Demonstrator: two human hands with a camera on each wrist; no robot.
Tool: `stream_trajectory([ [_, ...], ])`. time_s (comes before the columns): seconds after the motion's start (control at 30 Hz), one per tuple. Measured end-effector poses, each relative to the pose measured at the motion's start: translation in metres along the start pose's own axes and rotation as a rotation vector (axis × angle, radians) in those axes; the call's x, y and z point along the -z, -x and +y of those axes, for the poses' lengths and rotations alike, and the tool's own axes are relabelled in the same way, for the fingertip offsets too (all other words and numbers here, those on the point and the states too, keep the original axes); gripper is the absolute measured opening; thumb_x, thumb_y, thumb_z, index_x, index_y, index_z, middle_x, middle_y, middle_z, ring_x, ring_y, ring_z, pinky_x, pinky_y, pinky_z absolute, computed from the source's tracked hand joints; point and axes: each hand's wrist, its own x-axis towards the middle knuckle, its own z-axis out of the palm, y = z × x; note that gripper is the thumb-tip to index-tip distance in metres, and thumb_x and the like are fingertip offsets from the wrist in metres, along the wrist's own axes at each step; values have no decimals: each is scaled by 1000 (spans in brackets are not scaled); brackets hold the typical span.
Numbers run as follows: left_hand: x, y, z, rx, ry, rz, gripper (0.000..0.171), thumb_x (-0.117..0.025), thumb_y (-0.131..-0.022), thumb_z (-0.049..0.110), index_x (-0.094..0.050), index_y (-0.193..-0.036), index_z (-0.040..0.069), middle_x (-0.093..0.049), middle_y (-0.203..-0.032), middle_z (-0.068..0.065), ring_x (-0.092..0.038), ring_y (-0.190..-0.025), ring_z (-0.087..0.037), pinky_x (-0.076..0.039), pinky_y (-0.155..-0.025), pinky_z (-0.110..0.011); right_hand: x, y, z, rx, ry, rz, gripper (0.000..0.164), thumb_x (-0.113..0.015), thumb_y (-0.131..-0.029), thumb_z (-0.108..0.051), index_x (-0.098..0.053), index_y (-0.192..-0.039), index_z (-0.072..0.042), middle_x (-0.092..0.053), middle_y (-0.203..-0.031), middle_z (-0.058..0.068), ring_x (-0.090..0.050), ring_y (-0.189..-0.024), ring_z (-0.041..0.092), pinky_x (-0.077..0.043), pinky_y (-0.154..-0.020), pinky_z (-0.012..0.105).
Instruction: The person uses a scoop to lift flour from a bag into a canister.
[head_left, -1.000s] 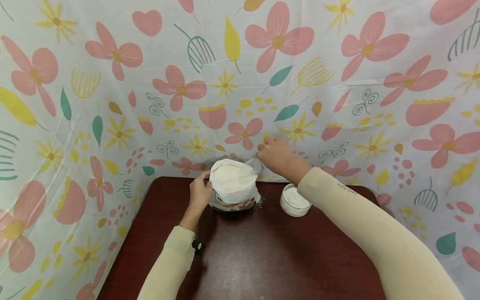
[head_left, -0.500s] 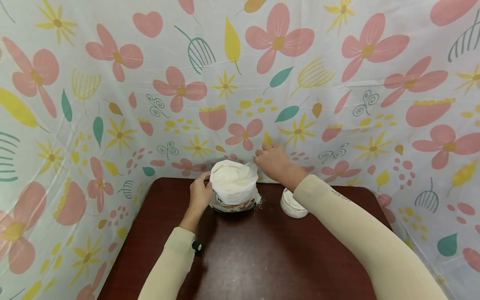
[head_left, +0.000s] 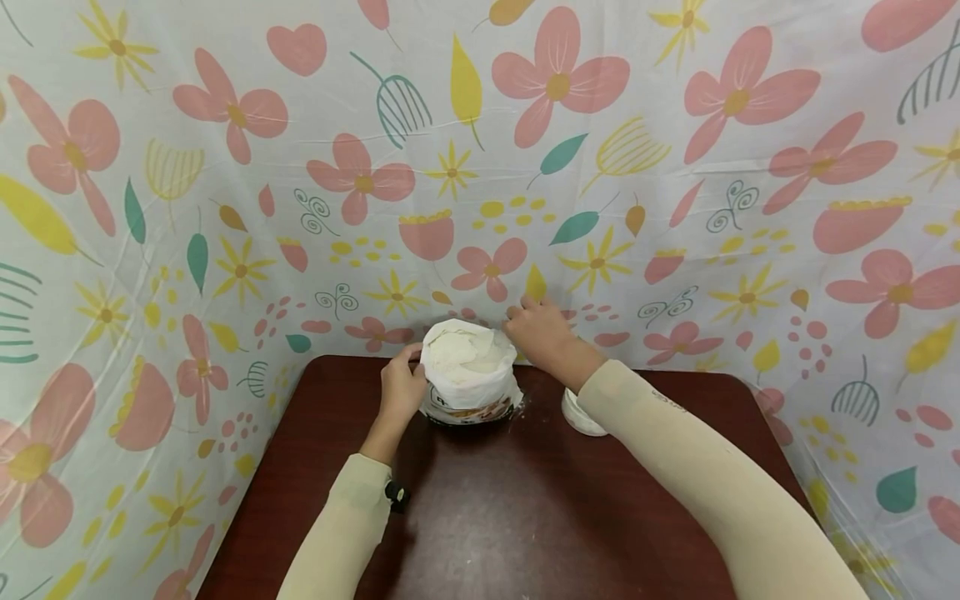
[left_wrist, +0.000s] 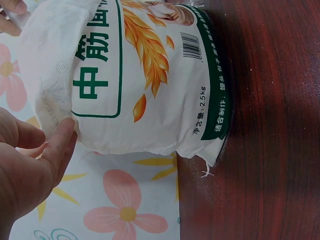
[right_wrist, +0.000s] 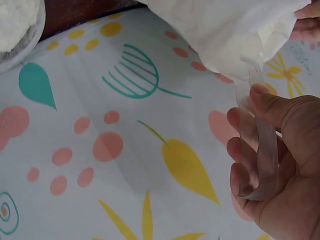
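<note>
A white flour bag [head_left: 471, 392] with a rolled-down rim stands open near the table's back edge, filled with white flour [head_left: 456, 354]. Its front, in the left wrist view, carries green print and a wheat ear [left_wrist: 147, 50]. My left hand [head_left: 402, 385] pinches the bag's rim at the left. At the right of the mouth, my right hand [head_left: 545, 335] grips a clear plastic scoop by its handle [right_wrist: 267, 155]. The scoop's front end reaches into the bag, its bowl mostly hidden there. My right forearm partly covers a round clear tub [head_left: 581, 417] of white powder.
A dark red-brown wooden table [head_left: 510, 508] lies under everything. White powder specks [head_left: 523, 403] are scattered beside the bag. A flower-printed curtain [head_left: 420, 150] hangs close behind the table's back edge and along the sides.
My right hand has moved down and slightly left, taking the scoop deeper into the bag's mouth. The forearm now covers more of the tub. My left hand stays at the rim.
</note>
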Motion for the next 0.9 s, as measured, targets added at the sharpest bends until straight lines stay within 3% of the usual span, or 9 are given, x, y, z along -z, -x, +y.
stream_trajectory([
  [0.37, -2, -1, 0, 2, 8, -6, 37, -56, -101, -2, -65, -136, 4, -71, -123, -16, -69, -106, -32, -60, -82, -46, -17, -1, -14, -43, -11, 100, 11, -70, -98, -11, -79, -102, -17, -67, -100, 6, -57, -96, 30, -54, -86, 46],
  [0.53, -1, -1, 1, 8, 11, -14, 37, -55, -102, -2, -64, -137, 4, -70, -125, -17, -69, -107, -32, -60, -81, -46, -24, -4, -20, -60, -42, 166, 15, -68, -98, -6, -79, -102, -16, -70, -101, 7, -60, -94, 30, -55, -81, 47],
  [0.8, -1, 0, 0, 9, 7, -12, 37, -56, -102, -2, -64, -137, 4, -70, -125, -16, -68, -108, -32, -60, -82, -46, -30, -7, -29, -77, -44, 214, 17, -64, -101, -10, -79, -106, -16, -70, -103, 7, -61, -95, 28, -53, -71, 44],
  [0.9, -1, 0, 0, 13, 3, -11, 37, -55, -102, -1, -64, -137, 5, -70, -125, -15, -68, -108, -31, -60, -82, -45, -32, -8, -31, -83, -53, 199, 18, -63, -102, -10, -78, -110, -16, -70, -107, 7, -60, -97, 28, -52, -73, 43],
])
